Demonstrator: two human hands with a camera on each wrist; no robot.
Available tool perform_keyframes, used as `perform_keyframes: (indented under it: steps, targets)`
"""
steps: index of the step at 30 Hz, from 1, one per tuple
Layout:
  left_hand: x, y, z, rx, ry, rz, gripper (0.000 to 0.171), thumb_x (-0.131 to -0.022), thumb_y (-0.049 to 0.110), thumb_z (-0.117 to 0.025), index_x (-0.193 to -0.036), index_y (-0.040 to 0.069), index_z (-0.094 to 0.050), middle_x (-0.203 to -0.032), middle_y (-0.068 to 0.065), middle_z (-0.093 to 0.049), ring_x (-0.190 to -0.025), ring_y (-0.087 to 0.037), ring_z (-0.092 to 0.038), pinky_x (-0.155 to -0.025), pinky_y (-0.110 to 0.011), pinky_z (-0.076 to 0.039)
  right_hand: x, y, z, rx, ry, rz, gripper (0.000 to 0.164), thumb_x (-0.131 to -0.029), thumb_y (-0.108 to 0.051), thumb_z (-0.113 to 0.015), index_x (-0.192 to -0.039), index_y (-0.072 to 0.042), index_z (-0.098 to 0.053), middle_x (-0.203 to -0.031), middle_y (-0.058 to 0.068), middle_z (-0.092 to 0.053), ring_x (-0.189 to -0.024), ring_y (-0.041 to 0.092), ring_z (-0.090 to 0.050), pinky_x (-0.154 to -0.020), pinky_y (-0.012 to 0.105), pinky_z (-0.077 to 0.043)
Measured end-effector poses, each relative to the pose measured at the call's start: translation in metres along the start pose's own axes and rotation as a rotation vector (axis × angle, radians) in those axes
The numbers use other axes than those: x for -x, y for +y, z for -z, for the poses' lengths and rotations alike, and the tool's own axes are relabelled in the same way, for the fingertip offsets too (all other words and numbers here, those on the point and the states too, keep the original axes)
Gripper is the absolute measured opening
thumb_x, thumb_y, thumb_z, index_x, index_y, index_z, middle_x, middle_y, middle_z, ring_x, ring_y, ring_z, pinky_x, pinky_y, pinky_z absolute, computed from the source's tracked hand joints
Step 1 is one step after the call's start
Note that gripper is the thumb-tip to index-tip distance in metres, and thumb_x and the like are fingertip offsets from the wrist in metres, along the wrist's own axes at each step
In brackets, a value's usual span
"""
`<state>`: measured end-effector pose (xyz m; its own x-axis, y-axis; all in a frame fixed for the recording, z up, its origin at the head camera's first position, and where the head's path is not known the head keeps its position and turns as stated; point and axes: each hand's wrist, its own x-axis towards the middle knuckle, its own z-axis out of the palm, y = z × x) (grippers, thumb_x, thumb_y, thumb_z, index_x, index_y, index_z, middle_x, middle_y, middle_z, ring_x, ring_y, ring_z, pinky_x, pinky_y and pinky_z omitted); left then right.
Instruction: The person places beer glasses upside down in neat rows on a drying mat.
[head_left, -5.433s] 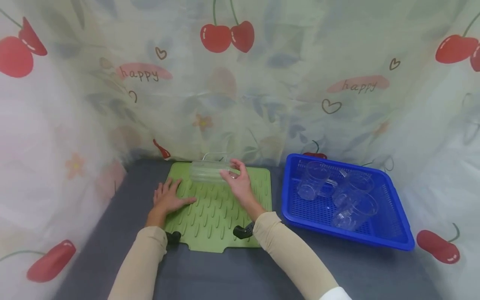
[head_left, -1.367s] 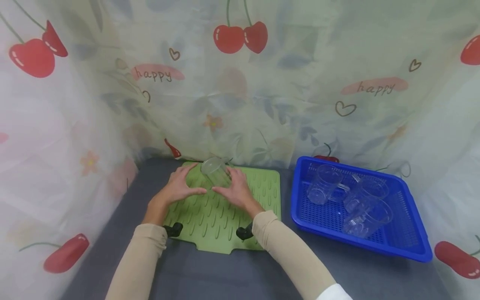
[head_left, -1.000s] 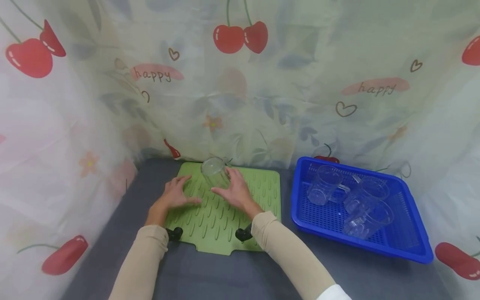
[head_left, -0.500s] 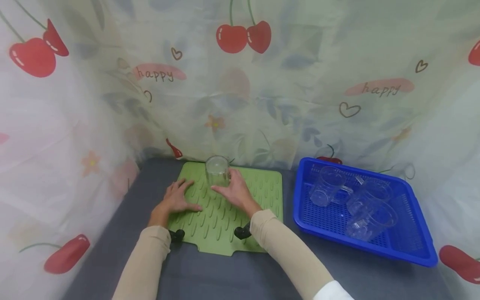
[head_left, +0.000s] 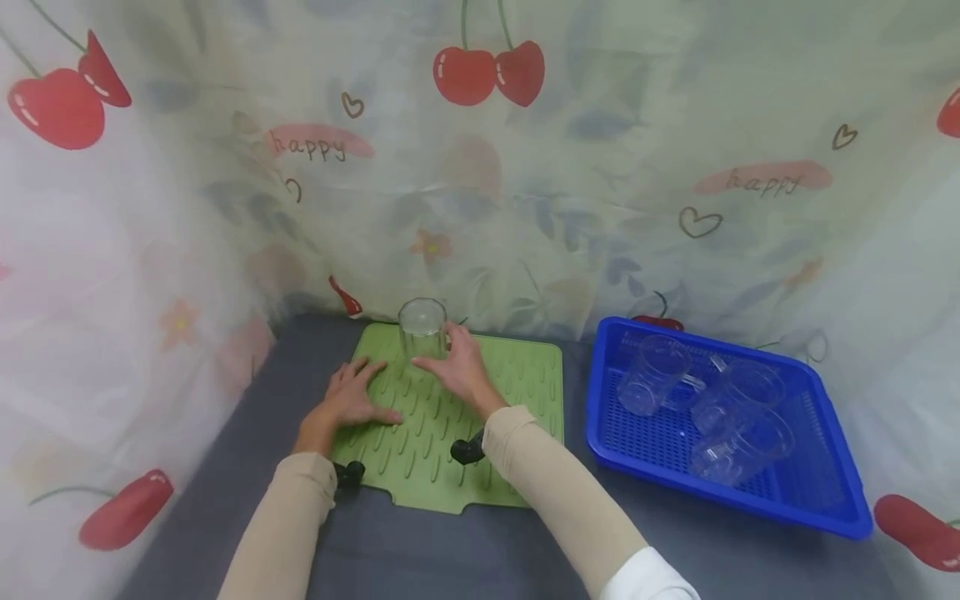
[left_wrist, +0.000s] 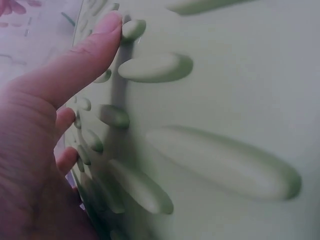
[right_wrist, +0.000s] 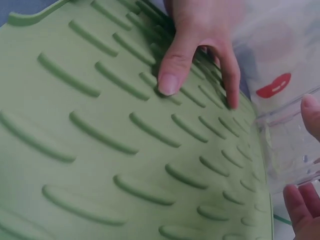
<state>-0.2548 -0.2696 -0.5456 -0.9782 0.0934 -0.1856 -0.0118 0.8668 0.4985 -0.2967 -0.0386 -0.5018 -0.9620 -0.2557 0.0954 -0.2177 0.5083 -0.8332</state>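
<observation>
A clear glass mug stands base up at the back left of the green ribbed mat. My right hand holds it from the right side, thumb in front and fingers behind. Its handle is hidden by the fingers. In the right wrist view, parts of the right hand show at the right edge against the clear mug. My left hand rests spread on the mat's left side with nothing in it. The left wrist view shows its thumb extended along the ribs.
To the right, a blue plastic basket contains clear mugs lying tilted together. Black wrist mounts sit under both wrists. A patterned curtain hangs right behind the mat and along both sides of the dark table.
The mug was held sideways, then turned to base up, and has now shifted slightly back and left with the right hand. The left hand came up beside it, then withdrew to the mat.
</observation>
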Motion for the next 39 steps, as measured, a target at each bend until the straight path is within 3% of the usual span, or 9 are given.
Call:
perform_keyframes:
  steps: [8,17,24,39]
  targets:
    - [0.002,-0.001,0.0,-0.018,-0.005,0.01,0.116,-0.071,0.063,-0.086,-0.162,0.018,-0.029,-0.17,-0.022,-0.011,-0.154,-0.057,-0.004,-0.117,-0.078,-0.016,-0.003,-0.004,-0.006,-0.021,-0.01,-0.031,0.067,-0.084,-0.034,-0.085,-0.142,-0.017,-0.055,-0.14,0.006,-0.056,-0.128,0.028,-0.059,-0.101,0.041,-0.055]
    - [0.002,0.002,0.003,-0.008,-0.01,0.012,0.115,-0.071,0.061,-0.087,-0.162,0.018,-0.031,-0.17,-0.022,-0.01,-0.154,-0.057,-0.003,-0.117,-0.079,-0.015,-0.008,-0.005,-0.01,0.024,-0.026,-0.05,0.079,-0.085,-0.032,-0.084,-0.15,-0.005,-0.047,-0.144,0.014,-0.054,-0.127,0.031,-0.059,-0.104,0.043,-0.054]
    - [0.004,0.003,0.003,-0.008,-0.017,0.017,0.114,-0.072,0.06,-0.087,-0.162,0.019,-0.03,-0.171,-0.021,-0.009,-0.154,-0.056,-0.002,-0.116,-0.079,-0.015,-0.007,0.002,-0.016,0.012,-0.04,-0.089,0.079,-0.086,-0.029,-0.083,-0.153,-0.01,-0.044,-0.151,0.014,-0.051,-0.132,0.031,-0.057,-0.11,0.045,-0.05]
    - [0.005,0.005,0.004,-0.012,-0.017,0.016,0.113,-0.072,0.06,-0.087,-0.161,0.019,-0.031,-0.17,-0.022,-0.01,-0.153,-0.058,-0.004,-0.116,-0.079,-0.017,-0.008,0.001,-0.014,0.08,-0.114,-0.073,0.081,-0.095,-0.032,-0.074,-0.159,-0.007,-0.032,-0.159,0.017,-0.041,-0.143,0.035,-0.047,-0.12,0.047,-0.04]
